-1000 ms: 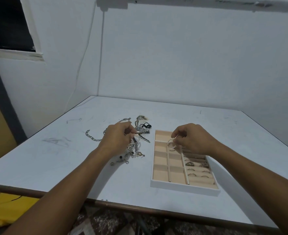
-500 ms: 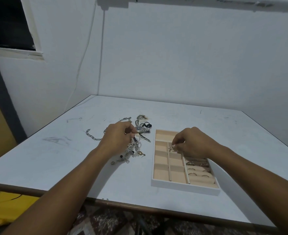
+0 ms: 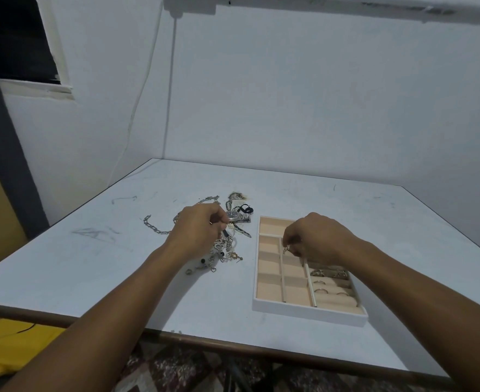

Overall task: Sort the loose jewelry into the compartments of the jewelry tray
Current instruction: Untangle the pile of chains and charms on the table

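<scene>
A white desk (image 3: 91,264) carries a white jewelry tray (image 3: 309,312) with beige compartments, set right of centre near the front edge. Just left of the tray lies the tangled loose jewelry (image 3: 224,256). The left hand (image 3: 199,230) rests over this pile, fingers curled, thumb and forefinger pinching part of it. The right hand (image 3: 318,236) hovers over the tray's far half, fingers bunched, pinching a small silver piece (image 3: 287,248) above the middle column. A chunky chain (image 3: 154,226) trails toward the left edge. A watch (image 3: 234,215) sits at the left fingertips. Rings (image 3: 320,290) fill the tray's right column.
</scene>
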